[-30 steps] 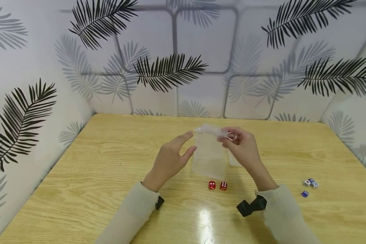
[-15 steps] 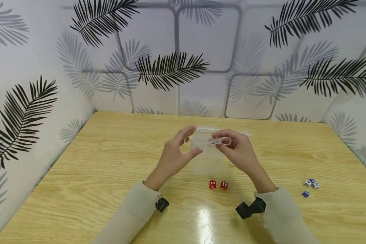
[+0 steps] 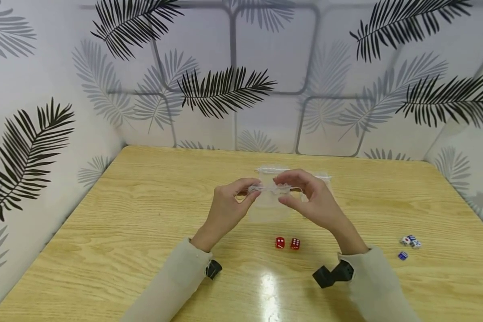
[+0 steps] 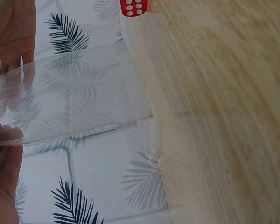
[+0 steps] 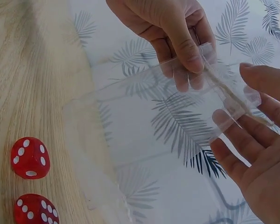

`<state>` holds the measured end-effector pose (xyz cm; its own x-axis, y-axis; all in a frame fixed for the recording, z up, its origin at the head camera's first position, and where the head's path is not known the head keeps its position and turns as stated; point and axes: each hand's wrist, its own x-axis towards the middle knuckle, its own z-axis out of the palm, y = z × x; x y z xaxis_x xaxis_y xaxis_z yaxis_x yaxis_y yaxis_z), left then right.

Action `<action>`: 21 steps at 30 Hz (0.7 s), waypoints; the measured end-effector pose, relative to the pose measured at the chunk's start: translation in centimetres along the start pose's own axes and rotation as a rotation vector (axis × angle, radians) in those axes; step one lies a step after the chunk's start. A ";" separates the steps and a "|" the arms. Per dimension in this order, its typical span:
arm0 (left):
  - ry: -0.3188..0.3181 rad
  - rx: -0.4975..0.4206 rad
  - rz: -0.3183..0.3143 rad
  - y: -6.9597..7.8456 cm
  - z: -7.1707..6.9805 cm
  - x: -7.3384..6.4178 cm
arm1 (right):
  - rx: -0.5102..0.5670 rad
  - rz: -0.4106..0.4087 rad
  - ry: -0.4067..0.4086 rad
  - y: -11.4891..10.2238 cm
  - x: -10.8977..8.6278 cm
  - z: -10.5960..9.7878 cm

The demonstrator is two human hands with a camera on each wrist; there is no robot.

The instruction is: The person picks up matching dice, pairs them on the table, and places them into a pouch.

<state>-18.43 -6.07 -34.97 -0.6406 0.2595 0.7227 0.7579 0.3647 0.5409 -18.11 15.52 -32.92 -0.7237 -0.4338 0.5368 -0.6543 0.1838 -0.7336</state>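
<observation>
A sheer white drawstring pouch (image 3: 269, 210) hangs between the two hands over the table. My left hand (image 3: 227, 208) pinches one side of its gathered top between thumb and fingers, as the right wrist view also shows. My right hand (image 3: 311, 201) is at the other side of the top, thumb and fingers spread apart. In the right wrist view, the right hand's fingers (image 5: 245, 140) lie behind the sheer pouch (image 5: 144, 107) near its drawstring (image 5: 233, 98). Two red dice, a left one (image 3: 279, 243) and a right one (image 3: 295, 243), lie below the pouch.
Several small blue and white dice (image 3: 410, 242) lie at the right of the wooden table (image 3: 145, 214), with a blue die (image 3: 403, 256) slightly nearer. Another pale, sheer item (image 3: 325, 177) lies behind the right hand, partly hidden. A leaf-patterned backdrop (image 3: 265, 120) stands behind the table.
The left hand, earlier spread beside the pouch, now pinches its top. The right hand has moved left, and its earlier pinch on the gathered top has loosened.
</observation>
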 end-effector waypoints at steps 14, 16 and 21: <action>-0.026 0.071 0.096 0.5 0.1 -0.2 | -0.204 -0.002 0.067 -0.7 0.1 0.2; -0.030 0.088 0.124 0.5 0.1 -0.2 | -0.237 0.002 0.080 -0.8 0.1 0.1; -0.030 0.130 0.187 0.5 0.2 -0.3 | -0.276 -0.003 0.100 -0.5 0.0 0.1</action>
<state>-17.84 -5.80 -34.98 -0.4955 0.3590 0.7910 0.8426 0.4197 0.3374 -17.77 15.33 -32.53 -0.7307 -0.3481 0.5873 -0.6816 0.4214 -0.5982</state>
